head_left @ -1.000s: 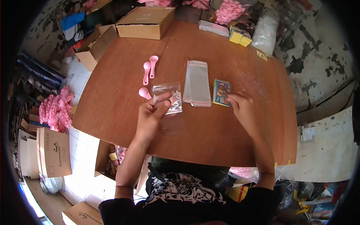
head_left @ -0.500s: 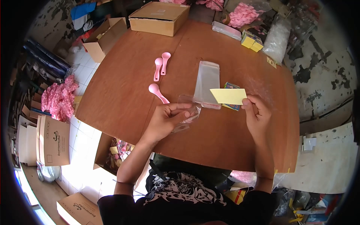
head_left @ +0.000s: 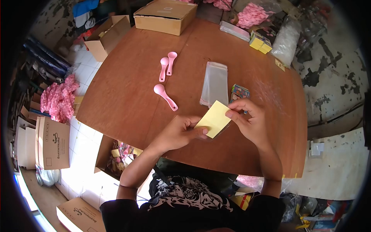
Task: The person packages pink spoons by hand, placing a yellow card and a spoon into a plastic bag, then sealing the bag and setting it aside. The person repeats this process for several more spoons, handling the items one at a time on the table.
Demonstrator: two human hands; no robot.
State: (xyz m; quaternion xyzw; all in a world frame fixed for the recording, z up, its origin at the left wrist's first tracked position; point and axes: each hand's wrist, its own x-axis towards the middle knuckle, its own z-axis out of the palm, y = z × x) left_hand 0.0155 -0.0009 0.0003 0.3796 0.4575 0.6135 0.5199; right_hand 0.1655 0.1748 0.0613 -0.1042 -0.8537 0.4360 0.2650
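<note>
A pale yellow card (head_left: 213, 119) is held slantwise between my two hands above the table's front half. My right hand (head_left: 250, 120) pinches its upper right corner between thumb and fingers. The thumb of my left hand (head_left: 178, 133) presses on the lower left end. Under the card a clear plastic bag (head_left: 222, 131) shows only at the edge, mostly hidden, in my left hand. Beyond them lie a stack of clear plastic bags (head_left: 215, 83) and a small pile of printed cards (head_left: 240, 92). To the left rest three pink measuring spoons (head_left: 166, 97), two of them side by side.
The brown wooden table (head_left: 123, 85) carries a closed cardboard box (head_left: 164, 23) at the back. Yellow card bundles (head_left: 260, 42) and a plastic roll (head_left: 286, 42) sit at the far right. An open carton (head_left: 104, 156) with packed items stands below the left edge.
My right hand has brought the yellow card left and down to my left hand, turning it. The card now overlaps the plastic bag, and my left thumb is on it.
</note>
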